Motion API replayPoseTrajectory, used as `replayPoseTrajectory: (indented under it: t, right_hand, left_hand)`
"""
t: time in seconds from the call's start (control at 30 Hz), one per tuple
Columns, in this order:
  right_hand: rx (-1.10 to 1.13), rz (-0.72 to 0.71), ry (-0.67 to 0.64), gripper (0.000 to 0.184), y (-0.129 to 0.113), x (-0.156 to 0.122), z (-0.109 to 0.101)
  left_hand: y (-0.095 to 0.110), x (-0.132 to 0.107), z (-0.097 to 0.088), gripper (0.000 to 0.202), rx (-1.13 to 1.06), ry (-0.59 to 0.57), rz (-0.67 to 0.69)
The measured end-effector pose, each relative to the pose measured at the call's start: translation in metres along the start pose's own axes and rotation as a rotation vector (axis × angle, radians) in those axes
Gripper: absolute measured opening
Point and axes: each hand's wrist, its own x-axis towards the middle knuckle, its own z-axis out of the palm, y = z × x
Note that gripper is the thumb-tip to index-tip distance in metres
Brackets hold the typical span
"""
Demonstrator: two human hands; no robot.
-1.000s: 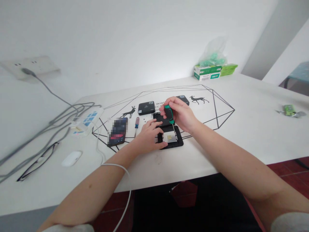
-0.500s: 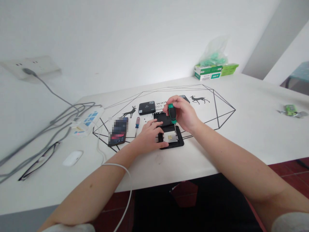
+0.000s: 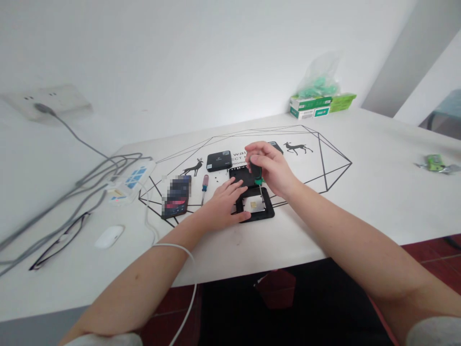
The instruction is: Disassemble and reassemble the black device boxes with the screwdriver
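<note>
My right hand point(image 3: 271, 166) grips a green-and-black screwdriver point(image 3: 257, 173), held nearly upright. Its shaft goes down to the right side of an open black plastic casing point(image 3: 269, 211), though the exact contact of the tip is too small to see. Inside the casing lies a silvery metal plate point(image 3: 258, 204) with a small gold-coloured square. My left hand point(image 3: 226, 204) rests at the casing's left side, fingers spread toward its far edge and thumb on the near-left part. Just behind lies another black casing part point(image 3: 242, 177), partly covered by my hands.
Left of my hands lie a second screwdriver point(image 3: 205, 183), a phone point(image 3: 176, 197), a white mouse point(image 3: 109, 236), glasses point(image 3: 59, 240) and a power strip point(image 3: 133, 180) with cables. A closed black box point(image 3: 219, 161) sits behind. Green-and-white boxes point(image 3: 310, 103) stand by the wall.
The fingers of my right hand have shifted round the screwdriver handle, covering more of its top. My left fingers reach slightly farther out. The casing stays in place.
</note>
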Motion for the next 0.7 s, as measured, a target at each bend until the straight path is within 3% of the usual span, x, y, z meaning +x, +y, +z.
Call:
replayPoseTrajectory:
  t: [0.23, 0.43, 0.7]
  right_hand:
    - [0.026, 0.059, -0.018, 0.012, -0.0031, 0.0006, -0.0008]
    - [-0.107, -0.015, 0.091, 0.008, 0.0001, 0.0032, -0.0018]
    - [-0.178, -0.157, 0.141, 0.008, 0.0008, 0.0028, -0.0068]
  left_hand:
    - [0.0016, -0.0001, -0.0006, 0.084, 0.011, -0.031, -0.012]
    - [0.0011, -0.0006, -0.0009, 0.08, -0.008, -0.022, 0.001]
    - [-0.0014, -0.0008, 0.0022, 0.076, -0.015, -0.002, 0.015]
